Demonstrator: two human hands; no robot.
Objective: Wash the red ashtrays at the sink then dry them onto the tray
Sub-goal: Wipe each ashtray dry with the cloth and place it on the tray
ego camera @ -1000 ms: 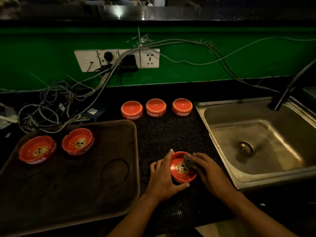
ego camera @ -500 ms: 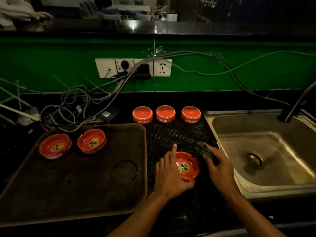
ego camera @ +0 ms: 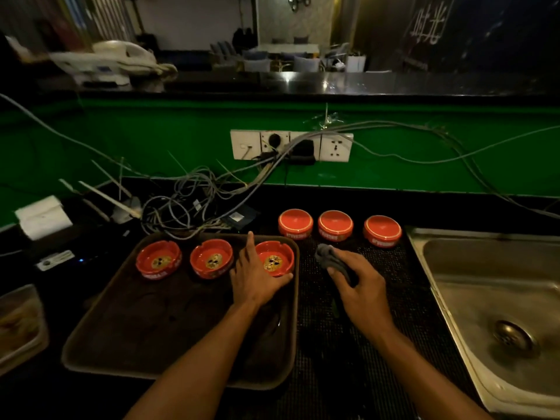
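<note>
Bearing illegible white lettering: red ashtrays (ego camera: 335,229)

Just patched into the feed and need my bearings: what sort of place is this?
Probably the work side of a bar or café counter. A steel sink is sunk into a dark counter under a raised serving ledge, with a seating area beyond, and branded red ashtrays are being dried onto a tray.

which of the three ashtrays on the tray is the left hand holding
The rightmost ashtray on the tray, near its right rim. The left hand grips it; the other two ashtrays sit untouched to its left.
</note>
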